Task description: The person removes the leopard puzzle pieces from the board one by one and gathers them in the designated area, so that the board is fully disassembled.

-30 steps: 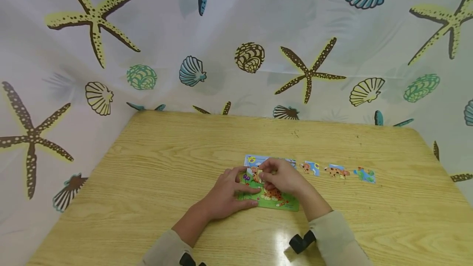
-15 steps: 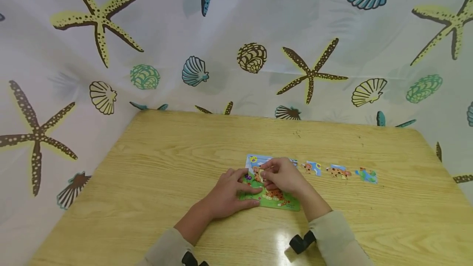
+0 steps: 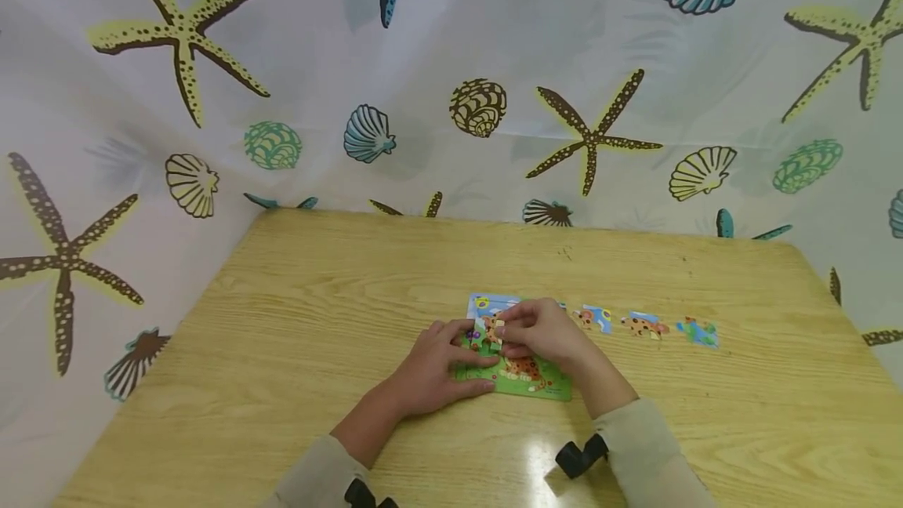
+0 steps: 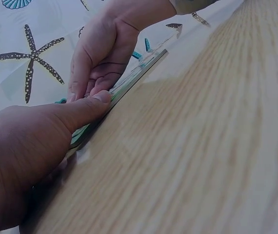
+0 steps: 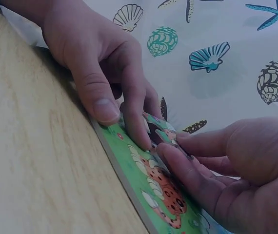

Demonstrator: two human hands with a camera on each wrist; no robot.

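Note:
A picture puzzle board [image 3: 529, 392], green below and blue above with an orange spotted animal, lies on the table in the head view. My right hand [image 3: 549, 333] pinches a small puzzle piece [image 3: 489, 328] between thumb and fingertips, tilted over the board's left part. My left hand [image 3: 432, 373] rests on the board's left side with its fingers spread. In the right wrist view the left thumb [image 5: 105, 109] presses near the board's edge, and a left fingertip sits close to the pinched piece. The right fingers hide part of the board's upper right.
To the right of the board, three loose puzzle pieces lie in a row: a blue and orange piece [image 3: 594, 319], a spotted piece [image 3: 645, 326] and a green and blue piece [image 3: 698, 332]. A white cloth [image 3: 423, 155] printed with shells and starfish hangs behind the wooden table [image 3: 317, 296].
The pinched puzzle piece has turned slightly in my right fingers, and more of its green part shows. My left hand keeps its place on the board.

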